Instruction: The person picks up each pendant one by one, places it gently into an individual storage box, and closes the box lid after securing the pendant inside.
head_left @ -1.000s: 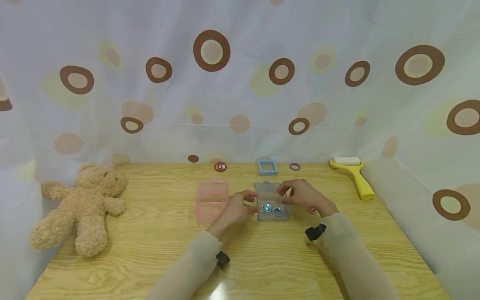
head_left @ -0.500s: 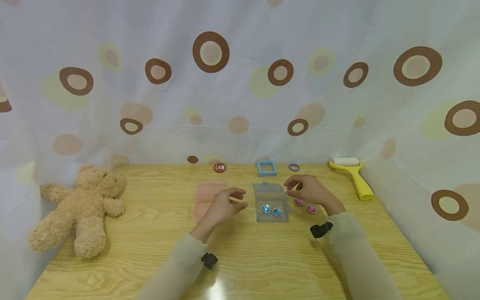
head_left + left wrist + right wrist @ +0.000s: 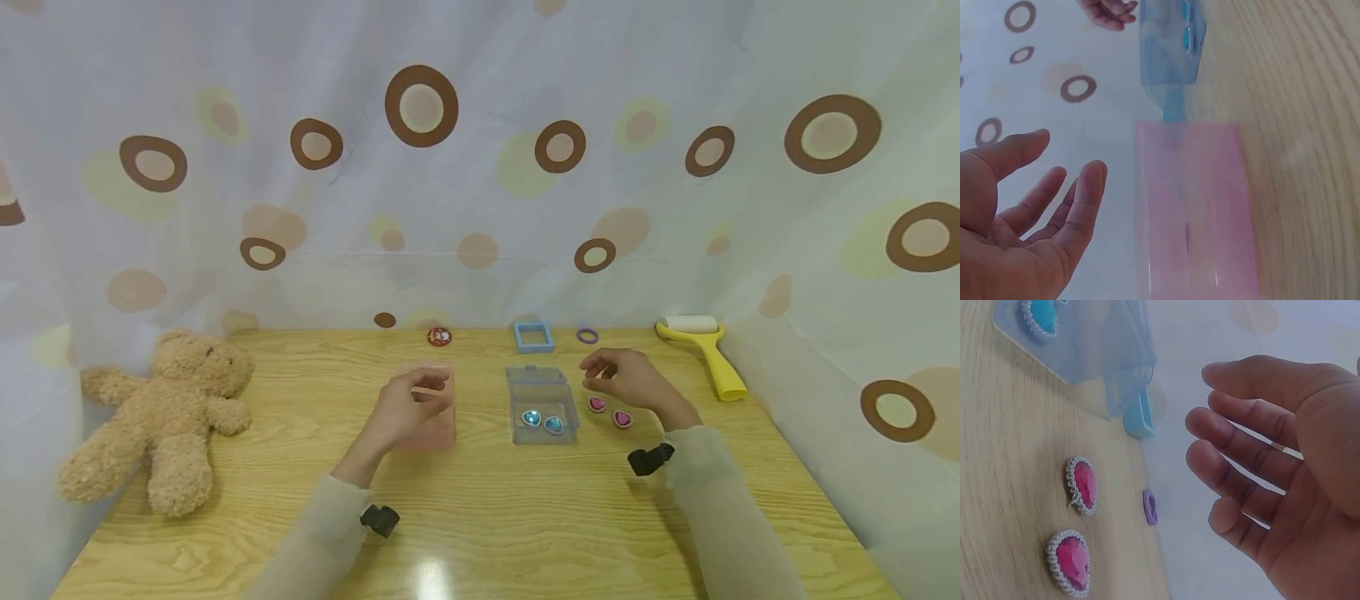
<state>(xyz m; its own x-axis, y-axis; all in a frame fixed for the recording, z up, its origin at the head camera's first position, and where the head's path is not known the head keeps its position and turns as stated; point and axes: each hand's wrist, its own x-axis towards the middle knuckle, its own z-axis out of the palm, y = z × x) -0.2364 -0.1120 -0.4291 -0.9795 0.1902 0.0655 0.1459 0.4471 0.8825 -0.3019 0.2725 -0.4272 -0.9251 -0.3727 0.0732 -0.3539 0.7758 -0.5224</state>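
Observation:
A clear blue box (image 3: pixel 543 392) stands on the wooden table (image 3: pixel 525 517) with two blue gems (image 3: pixel 542 421) inside. My left hand (image 3: pixel 429 388) hovers over the pink box (image 3: pixel 437 432) to its left, fingers relaxed and holding nothing. In the left wrist view the left hand (image 3: pixel 1054 187) is apart from the pink box (image 3: pixel 1191 206). My right hand (image 3: pixel 600 377) hangs loosely curled just right of the blue box, above two pink heart gems (image 3: pixel 609 412). The right wrist view shows the right hand (image 3: pixel 1235 456) empty above the pink gems (image 3: pixel 1075 525).
A teddy bear (image 3: pixel 161 412) lies at the table's left edge. A yellow lint roller (image 3: pixel 708 350) lies at the back right. Along the back edge sit a blue square frame (image 3: pixel 534 336), a purple ring (image 3: pixel 588 336) and a red round piece (image 3: pixel 439 336). A dotted curtain surrounds the table.
Both hands drew away from the blue box. The left hand moved left over the pink box; the right hand moved right, uncovering the pink gems.

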